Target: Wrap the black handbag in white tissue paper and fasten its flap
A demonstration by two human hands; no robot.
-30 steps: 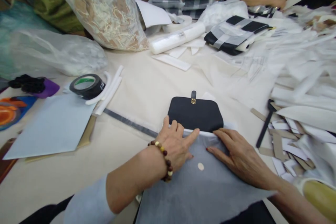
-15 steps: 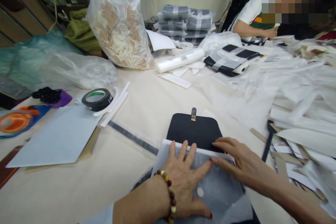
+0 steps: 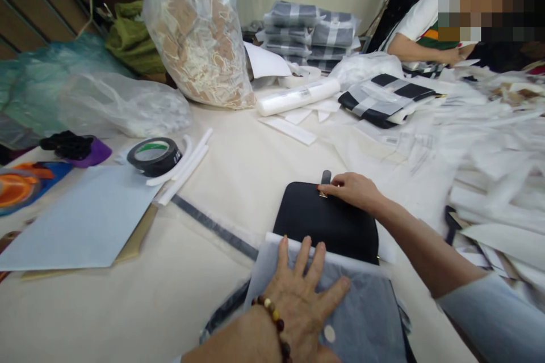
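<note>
A black bag (image 3: 327, 221) lies on the table in front of me, its flap folded away from me. At the flap's far edge sits a small tab with a gold clasp (image 3: 323, 193). My right hand (image 3: 355, 188) pinches the flap edge at this clasp, thumb and fingers closed. A translucent white sheet (image 3: 366, 300) covers the near part of the bag, with a pale round spot showing on it. My left hand (image 3: 304, 289), wearing a bead bracelet (image 3: 270, 309), lies flat on the sheet with its fingers spread.
Left on the table are a black tape roll (image 3: 154, 156), white strips (image 3: 185, 173) and a pale blue sheet (image 3: 85, 215). A large plastic bag of scraps (image 3: 200, 45) stands behind. Wrapping sheets (image 3: 489, 125) heap up at right; a co-worker's arm (image 3: 426, 51) is beyond.
My right hand has moved from the sheet's upper edge to the clasp on the flap and now grips there. My left hand stays flat on the sheet. The view has shifted slightly.
</note>
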